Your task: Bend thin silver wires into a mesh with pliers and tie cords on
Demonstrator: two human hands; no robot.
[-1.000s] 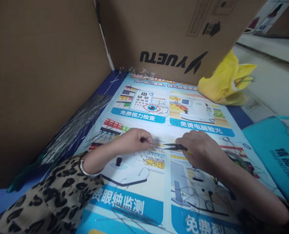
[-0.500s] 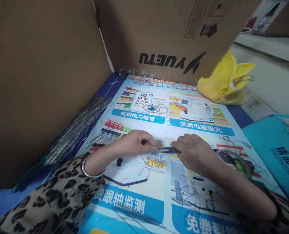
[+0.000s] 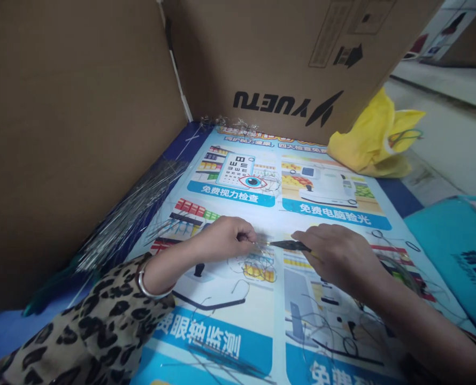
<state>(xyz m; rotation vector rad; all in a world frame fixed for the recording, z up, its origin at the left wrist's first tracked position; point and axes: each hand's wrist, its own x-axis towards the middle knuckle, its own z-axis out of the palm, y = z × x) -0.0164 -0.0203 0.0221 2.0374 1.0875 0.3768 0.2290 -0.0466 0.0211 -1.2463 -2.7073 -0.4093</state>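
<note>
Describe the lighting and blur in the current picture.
Head view: dim overall, the cardboard at left in deep shadow; head view: the poster brighter, palest around its middle; head view: the thin wire at the left hand smeared, its ends hard to tell, while the black letters read clearly.

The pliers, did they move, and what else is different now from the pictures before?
The pliers, held in the right hand, went left toward the left hand, then came back a little to the right. Their jaws were apart at first and now look closed; blur hides whether they grip the wire. Neither hand visibly let go of anything. The yellow bag and cardboard stayed put.
</note>
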